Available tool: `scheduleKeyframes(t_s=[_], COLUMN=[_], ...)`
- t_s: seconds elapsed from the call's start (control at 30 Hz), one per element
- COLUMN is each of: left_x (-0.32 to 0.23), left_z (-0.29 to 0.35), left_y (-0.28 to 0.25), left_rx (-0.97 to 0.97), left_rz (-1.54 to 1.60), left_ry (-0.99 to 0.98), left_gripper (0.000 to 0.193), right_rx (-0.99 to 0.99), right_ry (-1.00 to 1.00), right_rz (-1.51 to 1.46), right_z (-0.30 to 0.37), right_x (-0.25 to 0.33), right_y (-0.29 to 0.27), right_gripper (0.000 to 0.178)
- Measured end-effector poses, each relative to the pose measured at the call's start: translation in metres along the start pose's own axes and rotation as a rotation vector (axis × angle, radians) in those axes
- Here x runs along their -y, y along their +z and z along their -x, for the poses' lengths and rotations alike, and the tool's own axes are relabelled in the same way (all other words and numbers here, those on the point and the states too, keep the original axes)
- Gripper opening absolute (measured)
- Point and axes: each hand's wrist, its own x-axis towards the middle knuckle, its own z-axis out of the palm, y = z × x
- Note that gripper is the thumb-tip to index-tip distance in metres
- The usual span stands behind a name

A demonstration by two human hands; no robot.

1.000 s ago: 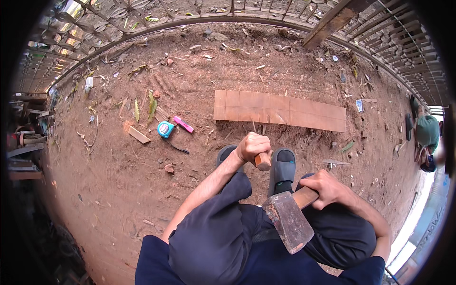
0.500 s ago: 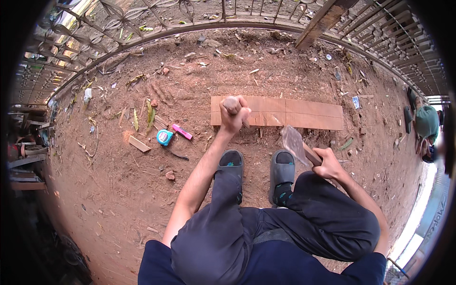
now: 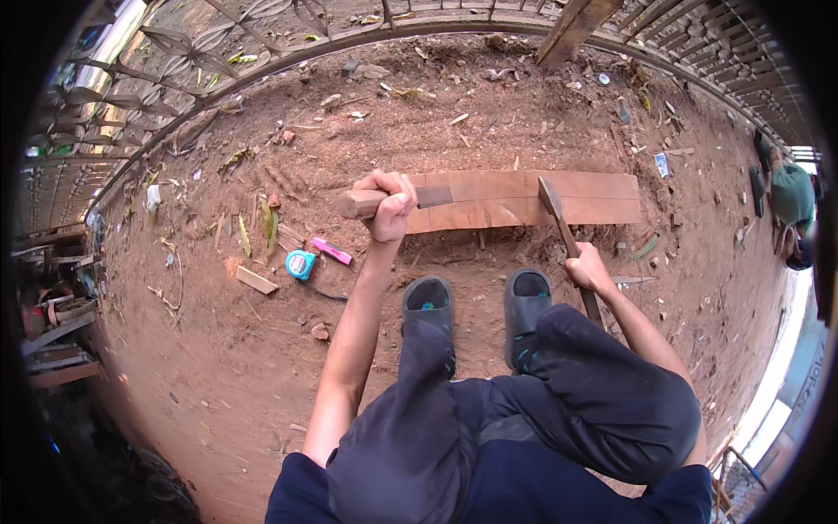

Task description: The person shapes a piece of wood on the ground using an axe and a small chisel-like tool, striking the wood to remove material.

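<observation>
My left hand (image 3: 387, 203) is closed around a short piece of wood (image 3: 356, 205), its squared blunt end pointing left. The darker far part of that piece overlaps the left end of a flat reddish-brown board (image 3: 502, 210). A long crack runs along this board, which lies on the ground in front of my feet. In my right hand (image 3: 590, 266) is the wooden handle of a hatchet (image 3: 552, 203). The hatchet head appears nearly edge-on over the right half of the board; whether it touches the wood, I cannot tell.
Left of my feet lie a blue tape measure (image 3: 299, 264), a pink marker (image 3: 332, 251) and a small wood offcut (image 3: 257, 279). A metal fence (image 3: 288, 59) and a wooden post (image 3: 567, 35) border the far side. Another person (image 3: 793, 196) is at far right.
My left hand has moved left, and its piece of wood has turned from nearly end-on to sideways. The hatchet has swung up and away from me, its head now over the board.
</observation>
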Motion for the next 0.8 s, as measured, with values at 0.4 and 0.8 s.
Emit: scheduleKeyframes(t_s=[0.4,0.8], left_x=[0.010,0.010], left_z=[0.033,0.043], left_y=[0.001,0.006], left_rx=[0.078,0.138], left_rz=[-0.271,-0.298], left_ry=[-0.021,0.020], left_gripper=[0.018,0.018], right_rx=[-0.108,-0.099], right_ry=[-0.052,-0.049], right_rz=[0.167,0.208], right_z=[-0.006,-0.005], right_x=[-0.005,-0.004], right_y=[0.002,0.001], right_gripper=[0.021,0.024])
